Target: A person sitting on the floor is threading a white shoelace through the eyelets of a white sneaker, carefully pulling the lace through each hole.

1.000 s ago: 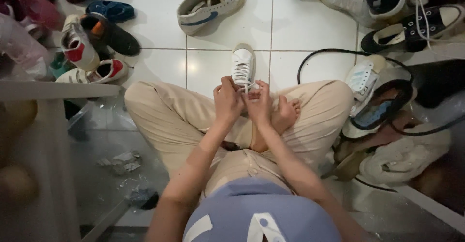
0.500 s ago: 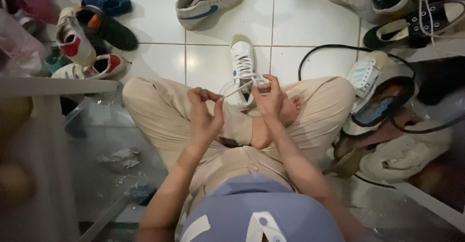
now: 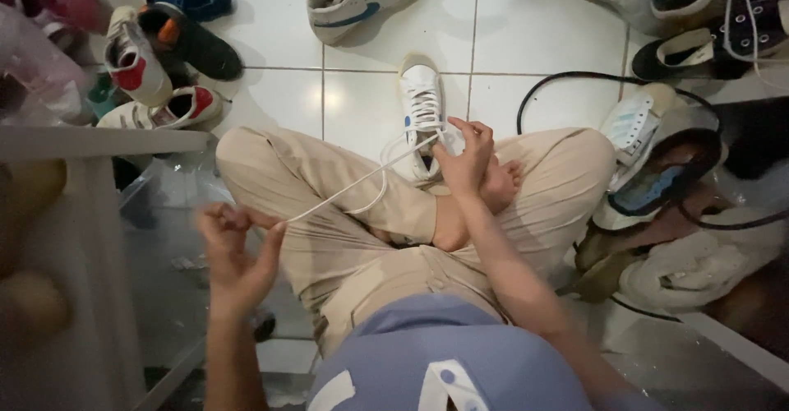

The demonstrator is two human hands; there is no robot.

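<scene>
White shoelace [image 3: 353, 185] is pinched taut in the left hand [image 3: 234, 255]. White sneaker [image 3: 421, 115] is steadied by the right hand [image 3: 467, 158], fingers closed at its eyelets. Lace judged light, limp; best gripped near its end.

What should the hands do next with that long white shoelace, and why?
Probably the left hand should keep drawing the white lace out until the slack is gone. The lace runs taut from its fingers to the white sneaker, yet a loose loop hangs near the shoe, over the knee. The right hand rests at the sneaker's eyelets, steadying it, so the pull would not drag the shoe.
</scene>
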